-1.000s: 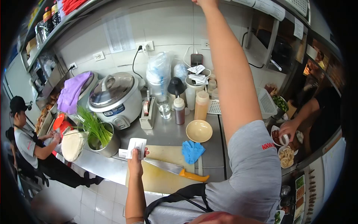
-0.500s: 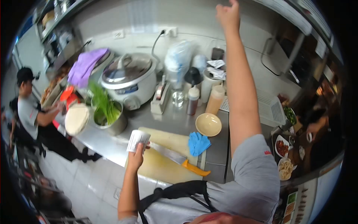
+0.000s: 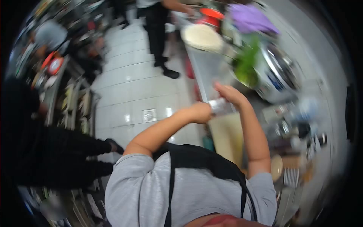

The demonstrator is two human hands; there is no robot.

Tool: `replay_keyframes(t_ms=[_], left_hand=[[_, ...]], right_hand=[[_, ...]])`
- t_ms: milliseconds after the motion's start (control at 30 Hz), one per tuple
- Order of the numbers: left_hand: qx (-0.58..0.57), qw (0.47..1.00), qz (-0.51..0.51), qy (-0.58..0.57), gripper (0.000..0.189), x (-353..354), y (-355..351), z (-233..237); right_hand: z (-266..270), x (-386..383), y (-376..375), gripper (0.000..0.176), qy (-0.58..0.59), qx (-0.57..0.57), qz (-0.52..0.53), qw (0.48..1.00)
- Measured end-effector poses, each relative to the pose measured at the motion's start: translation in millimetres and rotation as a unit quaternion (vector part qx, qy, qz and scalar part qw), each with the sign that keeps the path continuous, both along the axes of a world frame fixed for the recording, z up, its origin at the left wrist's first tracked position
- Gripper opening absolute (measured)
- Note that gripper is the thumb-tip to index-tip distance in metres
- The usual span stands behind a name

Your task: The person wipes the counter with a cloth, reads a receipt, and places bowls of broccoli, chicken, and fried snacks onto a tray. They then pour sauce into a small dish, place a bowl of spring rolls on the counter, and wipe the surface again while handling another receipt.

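Note:
A small white cylinder, blurred now but bearing printed text in the earlier frame, lies between my two hands over the counter's edge. My left hand is closed around its near end. At the other end my right hand grips it, thumb raised; the finger details are smeared. Below them is a pale cutting board. Beyond my right hand, green leafy stalks stick out of a pot, beside a large white cooker with a lid.
A stack of round flat wraps overhangs the counter. Past it are a red-orange container and a purple cloth. A co-worker stands ahead in the aisle. Another person in black is close on my left, near shelves.
My view has swung left toward the aisle. My right hand has come down from the upper shelf to the white cylinder, which my left hand held alone before.

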State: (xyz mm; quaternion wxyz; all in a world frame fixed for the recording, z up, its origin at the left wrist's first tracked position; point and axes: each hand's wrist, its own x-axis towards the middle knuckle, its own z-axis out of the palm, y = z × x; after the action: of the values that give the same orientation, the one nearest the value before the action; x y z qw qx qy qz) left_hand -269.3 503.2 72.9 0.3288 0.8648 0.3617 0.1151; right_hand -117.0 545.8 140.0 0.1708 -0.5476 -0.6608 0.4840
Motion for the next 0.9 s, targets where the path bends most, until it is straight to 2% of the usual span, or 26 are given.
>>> replay_keyframes(t_ms=[33, 100, 200, 267, 300, 367, 467, 500, 533, 600, 633, 667, 700, 733, 767, 800, 900], left_hand=[[-0.022, 0.999, -0.006, 0.03, 0.036, -24, 3, 7], [-0.01, 0.997, 0.059, 0.046, 0.03, -69, 20, -17], [-0.017, 0.965, 0.072, 0.252, 0.026, -140, 35, 6], [-0.018, 0.959, 0.089, 0.268, 0.025, -188, 50, -8], [-0.019, 0.956, 0.097, 0.277, 0.025, -212, 58, -16], [-0.073, 0.951, 0.149, 0.262, 0.026, -256, 65, -20], [-0.149, 0.93, 0.224, 0.252, 0.028, -317, 71, -23], [-0.151, 0.922, 0.253, 0.25, 0.029, -339, 72, -26], [-0.153, 0.914, 0.282, 0.247, 0.029, -361, 72, -29], [-0.156, 0.893, 0.36, 0.222, 0.03, -409, 75, -41], [-0.155, 0.881, 0.389, 0.22, 0.03, -431, 77, -38], [-0.153, 0.869, 0.418, 0.216, 0.031, -457, 81, -32], [-0.15, 0.857, 0.445, 0.212, 0.032, -483, 86, -28], [-0.137, 0.845, 0.481, 0.192, 0.032, -509, 93, -26], [-0.122, 0.831, 0.515, 0.172, 0.032, -537, 101, -25], [-0.098, 0.819, 0.542, 0.16, 0.031, -565, 110, -20], [-0.026, 0.762, 0.642, 0.083, 0.03, -654, 134, -7]], right_hand=[[6, -30, 7, 0.058, -0.026, -0.022, 0.02, 0.999], [-14, -84, 39, 0.053, 0.003, -0.039, 0.09, 0.995], [-33, -170, 73, 0.044, 0.002, -0.031, 0.208, 0.978], [-38, -230, 88, 0.036, -0.04, -0.02, 0.313, 0.949], [-46, -255, 95, 0.031, -0.025, -0.019, 0.31, 0.95], [-74, -302, 118, 0.027, 0.039, 0.058, 0.309, 0.949], [-123, -346, 180, 0.024, 0.018, 0.175, 0.264, 0.948], [-135, -356, 194, 0.024, 0.006, 0.226, 0.198, 0.954], [-154, -361, 213, 0.025, -0.073, 0.292, 0.171, 0.938], [-212, -359, 246, 0.024, -0.126, 0.308, 0.177, 0.926], [-248, -353, 266, 0.025, -0.132, 0.242, 0.188, 0.943], [-291, -345, 281, 0.025, -0.161, 0.249, 0.17, 0.94], [-326, -337, 297, 0.028, -0.22, 0.179, 0.182, 0.942], [-331, -336, 300, 0.027, -0.213, 0.054, 0.13, 0.967], [-284, -352, 282, 0.029, -0.158, -0.084, 0.053, 0.982], [-296, -356, 292, 0.03, -0.19, -0.093, 0.079, 0.974], [-362, -387, 346, 0.032, -0.281, -0.019, 0.238, 0.93]])
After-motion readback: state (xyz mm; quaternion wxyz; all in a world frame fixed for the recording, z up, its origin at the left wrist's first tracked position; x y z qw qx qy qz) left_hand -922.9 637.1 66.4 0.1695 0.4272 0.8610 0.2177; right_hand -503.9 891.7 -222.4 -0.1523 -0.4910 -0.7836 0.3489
